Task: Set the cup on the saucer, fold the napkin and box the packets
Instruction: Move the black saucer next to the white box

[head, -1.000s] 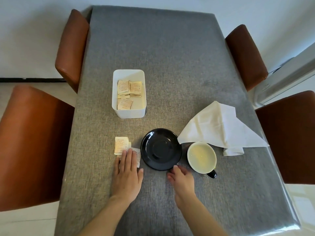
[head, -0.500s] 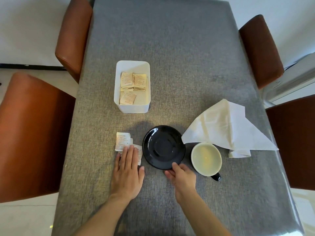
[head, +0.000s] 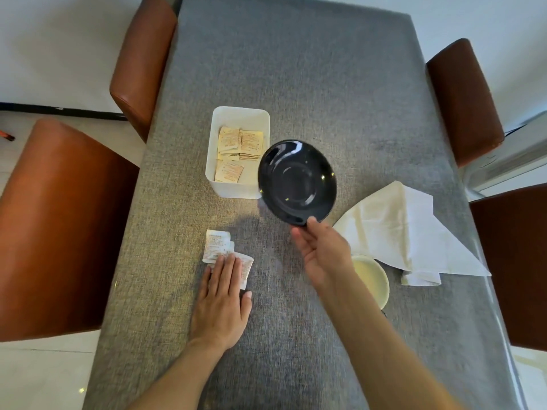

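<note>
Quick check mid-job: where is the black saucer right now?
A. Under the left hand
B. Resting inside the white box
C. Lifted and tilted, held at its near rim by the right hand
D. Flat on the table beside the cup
C: the right hand pinches the near rim of the saucer, which is tilted in the air above its shadow on the table, while the left hand lies flat on the loose packets.

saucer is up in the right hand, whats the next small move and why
Probably lower the black saucer flat onto bare table. The right hand pinches only its near rim, so it hangs tilted in the air, and the cup sits on the cloth, partly hidden behind that forearm, waiting for a level saucer.
</note>
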